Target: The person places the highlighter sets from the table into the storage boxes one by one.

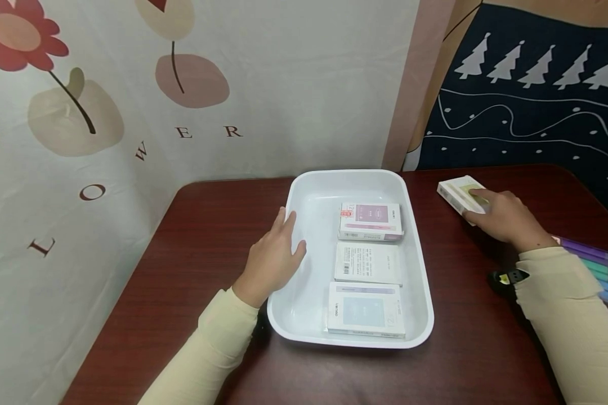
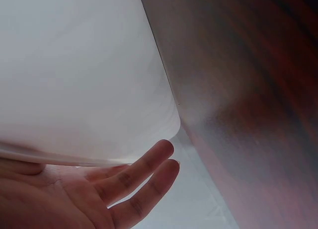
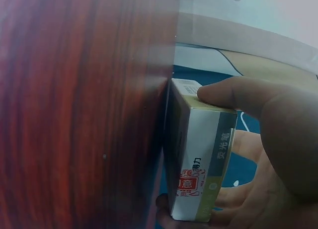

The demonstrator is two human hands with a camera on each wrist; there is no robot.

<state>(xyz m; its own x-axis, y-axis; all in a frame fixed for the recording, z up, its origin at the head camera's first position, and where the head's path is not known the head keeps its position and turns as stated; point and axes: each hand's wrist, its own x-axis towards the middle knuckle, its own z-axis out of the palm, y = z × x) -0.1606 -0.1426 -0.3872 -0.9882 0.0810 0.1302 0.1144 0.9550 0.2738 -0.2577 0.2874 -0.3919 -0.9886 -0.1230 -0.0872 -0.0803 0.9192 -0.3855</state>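
My right hand [image 1: 509,218] grips a small white highlighter box [image 1: 456,190] with a yellow-green panel, on the right of the table. In the right wrist view, the thumb presses one end of the box [image 3: 198,154] and fingers curl round the other; a red stamp marks its side. My left hand [image 1: 273,256] is at the left rim of a white plastic tray [image 1: 306,287], fingers extended along its outer wall. Three boxes lie in a column inside: one purple-labelled [image 1: 372,216], one with printed text and a barcode [image 1: 367,263], one with a pale blue panel [image 1: 363,312].
A pack of coloured pens [image 1: 605,275] lies at the right, partly behind my right sleeve. The dark red wooden table [image 1: 182,253] backs onto a flower-print cloth [image 1: 294,84] and a navy cloth with white trees [image 1: 517,118]. A black device hangs under my right wrist.
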